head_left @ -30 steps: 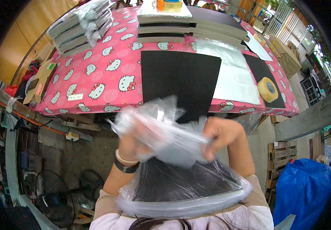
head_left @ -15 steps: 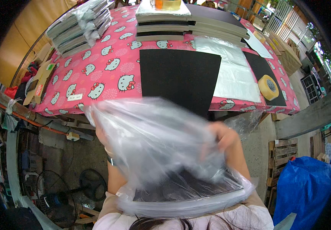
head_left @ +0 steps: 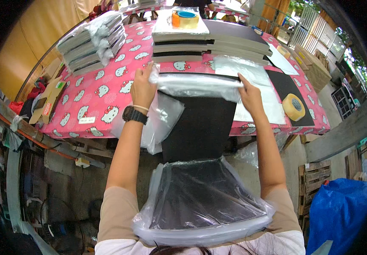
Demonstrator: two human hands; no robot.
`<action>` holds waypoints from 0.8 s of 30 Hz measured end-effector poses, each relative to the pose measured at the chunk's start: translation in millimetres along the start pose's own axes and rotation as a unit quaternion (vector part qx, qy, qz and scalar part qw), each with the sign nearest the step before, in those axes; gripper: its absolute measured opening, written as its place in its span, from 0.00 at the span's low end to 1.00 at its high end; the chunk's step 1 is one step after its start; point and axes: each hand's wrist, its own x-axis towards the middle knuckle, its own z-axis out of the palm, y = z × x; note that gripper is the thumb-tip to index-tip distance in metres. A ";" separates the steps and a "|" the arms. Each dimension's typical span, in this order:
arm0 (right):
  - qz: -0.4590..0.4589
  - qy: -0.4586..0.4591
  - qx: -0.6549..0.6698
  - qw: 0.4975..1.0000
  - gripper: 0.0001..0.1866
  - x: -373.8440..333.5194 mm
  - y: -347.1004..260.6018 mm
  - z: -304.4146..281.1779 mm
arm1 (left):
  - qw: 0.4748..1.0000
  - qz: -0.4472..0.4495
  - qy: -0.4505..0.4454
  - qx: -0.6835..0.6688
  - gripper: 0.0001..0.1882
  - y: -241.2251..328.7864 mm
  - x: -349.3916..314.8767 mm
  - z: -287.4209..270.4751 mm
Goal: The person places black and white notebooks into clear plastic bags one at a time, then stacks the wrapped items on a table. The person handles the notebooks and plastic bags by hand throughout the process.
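Note:
Both my arms reach forward over the table. My left hand pinches one end of a bunched clear plastic bag, and my right hand grips the other end. The plastic lies stretched between them across the far part of a black board. A loose flap of it hangs over the board's left side, below my left wrist. The board's near end extends past the table edge. Nearest my body is a black stack wrapped in clear plastic. Flat clear plastic bags lie beside my right hand.
Stacks of boards stand at the back of the pink patterned table, with tape rolls on top. A wrapped pile is far left. A large tape roll rests on a black sheet at right. A fan stands below left.
My hands have moved forward, from near the wrapped stack to the board's far end. The blurred, billowing plastic is now drawn out between them, and the board's surface shows more.

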 end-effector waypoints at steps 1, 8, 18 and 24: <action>-0.023 -0.015 -0.017 0.999 0.27 -4.8 -8.0 -1.8 | 0.999 -0.002 -0.028 0.032 0.26 -2.6 -2.1 -2.9; -0.165 0.166 0.063 0.970 0.10 -71.2 -15.2 -28.8 | 0.984 0.058 0.042 -0.161 0.17 12.2 -54.0 -47.7; 0.331 -0.172 0.637 0.675 0.07 -95.7 -14.3 -57.1 | 0.764 -0.240 -0.430 -0.417 0.11 -7.8 -63.4 -89.3; 0.384 -0.200 0.730 0.529 0.09 -182.8 61.3 18.4 | 0.717 -0.042 -0.663 -0.214 0.10 -61.9 -144.5 -8.4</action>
